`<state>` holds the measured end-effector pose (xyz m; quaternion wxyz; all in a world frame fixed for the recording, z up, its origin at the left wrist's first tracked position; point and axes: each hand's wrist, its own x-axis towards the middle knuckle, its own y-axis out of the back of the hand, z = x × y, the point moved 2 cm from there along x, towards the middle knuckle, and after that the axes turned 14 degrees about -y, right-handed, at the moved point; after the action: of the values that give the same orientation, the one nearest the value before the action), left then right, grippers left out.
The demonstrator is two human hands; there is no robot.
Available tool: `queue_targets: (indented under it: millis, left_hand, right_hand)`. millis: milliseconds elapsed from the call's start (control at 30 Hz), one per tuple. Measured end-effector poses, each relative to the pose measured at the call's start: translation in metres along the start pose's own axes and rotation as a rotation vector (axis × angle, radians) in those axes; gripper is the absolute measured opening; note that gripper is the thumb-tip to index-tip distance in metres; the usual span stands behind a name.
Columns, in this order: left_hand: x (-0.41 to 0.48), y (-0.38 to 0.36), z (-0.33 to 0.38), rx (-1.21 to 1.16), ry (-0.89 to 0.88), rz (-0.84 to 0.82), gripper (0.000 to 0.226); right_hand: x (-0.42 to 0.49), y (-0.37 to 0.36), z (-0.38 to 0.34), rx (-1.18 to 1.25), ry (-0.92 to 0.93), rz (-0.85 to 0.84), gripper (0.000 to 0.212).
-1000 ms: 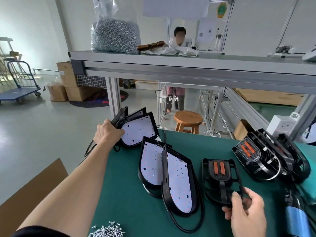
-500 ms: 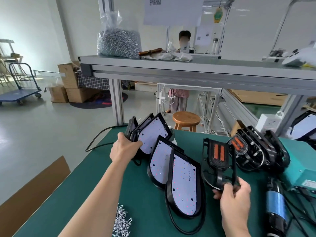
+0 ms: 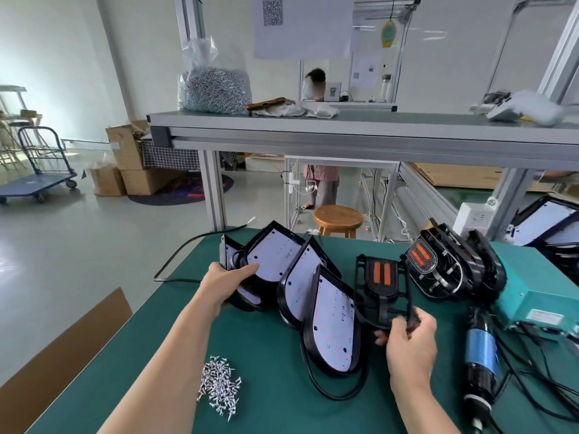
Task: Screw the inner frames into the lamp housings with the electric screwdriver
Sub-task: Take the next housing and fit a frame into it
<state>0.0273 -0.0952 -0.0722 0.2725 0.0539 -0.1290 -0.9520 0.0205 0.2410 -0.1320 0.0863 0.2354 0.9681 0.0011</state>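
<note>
green workshop bench (image 3: 275, 399): four lamp housings (image 3: 332, 324), i think, left hand (image 3: 227, 285) gripping their far end; right hand (image 3: 407, 339) pinches one inner frame (image 3: 380, 286) in its fingers; one screw pile (image 3: 219, 385).

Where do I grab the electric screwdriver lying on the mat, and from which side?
Grip the electric screwdriver round its blue-banded barrel, from above and its left: it lies flat, bit toward the near edge, with cables crowding its right side.
</note>
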Motion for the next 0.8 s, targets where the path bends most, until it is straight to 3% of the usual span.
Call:
queue_targets:
  millis: [267, 367, 433, 500, 600, 667, 800]
  left_hand:
    - [-0.018, 0.001, 0.018, 0.296, -0.111, 0.105, 0.104]
    - [-0.047, -0.001, 0.034, 0.454, -0.258, 0.347, 0.088]
    - [-0.078, -0.014, 0.044, 0.409, -0.480, 0.407, 0.055]
    - [-0.106, -0.040, 0.047, 0.449, -0.556, 0.211, 0.033]
    - [-0.135, -0.080, 0.039, 0.793, -0.564, -0.103, 0.048]
    - [-0.143, -0.092, 0.035, 0.860, -0.584, -0.143, 0.048]
    - [-0.146, -0.098, 0.031, 0.774, -0.587, -0.175, 0.019]
  right_hand:
    - [-0.001, 0.001, -0.001, 0.044, -0.017, -0.031, 0.027]
    - [-0.003, 0.003, -0.004, 0.119, -0.045, -0.039, 0.027]
    - [-0.005, 0.005, -0.007, 0.181, -0.069, -0.050, 0.027]
    - [-0.007, 0.007, -0.009, 0.237, -0.109, -0.069, 0.026]
    - [-0.014, 0.012, -0.011, 0.304, -0.180, -0.099, 0.025]
    - [-0.022, 0.016, -0.014, 0.348, -0.221, -0.109, 0.025]
    - [-0.038, 0.027, -0.022, 0.434, -0.295, -0.169, 0.025]
